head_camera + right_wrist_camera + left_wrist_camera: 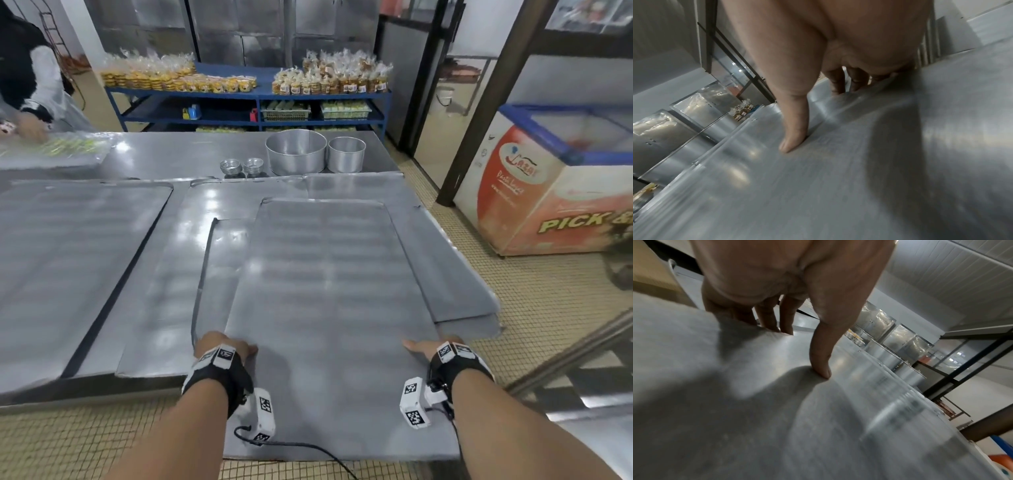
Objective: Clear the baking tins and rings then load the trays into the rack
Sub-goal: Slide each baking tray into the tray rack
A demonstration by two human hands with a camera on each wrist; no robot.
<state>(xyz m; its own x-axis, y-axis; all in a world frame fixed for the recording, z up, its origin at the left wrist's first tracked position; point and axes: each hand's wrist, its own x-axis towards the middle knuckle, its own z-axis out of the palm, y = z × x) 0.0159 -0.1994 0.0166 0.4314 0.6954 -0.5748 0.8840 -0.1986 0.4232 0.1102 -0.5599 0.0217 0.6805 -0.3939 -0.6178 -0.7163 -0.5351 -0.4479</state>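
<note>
A large flat metal baking tray (329, 291) juts out past the table's near edge, over the floor. My left hand (227, 346) grips its left rim, thumb (821, 365) pressed on top and fingers (768, 321) curled under the edge. My right hand (428, 347) grips the right rim the same way, thumb (795, 139) on top, fingers (846, 81) wrapped below. More trays (455, 274) lie stacked beneath it. Two round baking tins (296, 152) (346, 154) and two stacks of small tart tins (231, 167) (253, 165) stand at the far side of the table.
Another big tray (68, 260) lies on the table (178, 154) to the left. A person (27, 85) works at the far left corner. A chest freezer (548, 192) stands to the right, and blue shelves (253, 109) with packed goods behind. A metal rack frame (565, 359) shows at lower right.
</note>
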